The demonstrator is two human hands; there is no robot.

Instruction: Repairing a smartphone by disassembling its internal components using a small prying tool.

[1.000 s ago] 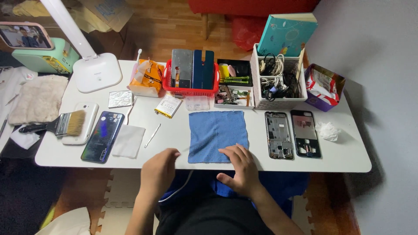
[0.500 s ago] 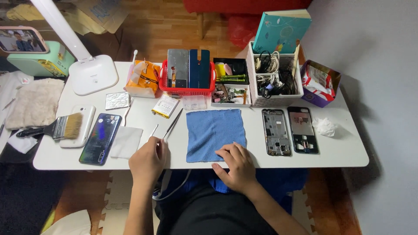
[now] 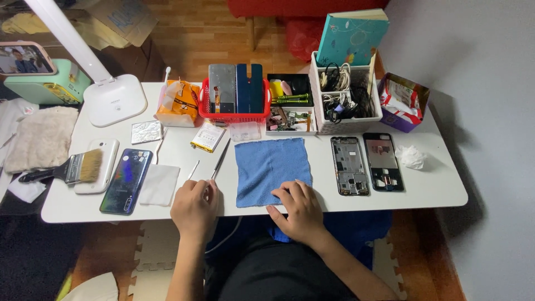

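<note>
Left hand (image 3: 194,207) at table's (image 3: 434,184) near edge, fingers curled around handle end of thin metal tool (image 3: 219,160) — apparently being picked up. Right hand (image 3: 297,209) flat, fingers spread, pinning blue cloth (image 3: 270,164). Next: needs firm pinch, clean lift.

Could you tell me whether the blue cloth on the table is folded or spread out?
Spread out: the blue cloth lies flat as one sheet, and the right hand rests on its near edge.
</note>
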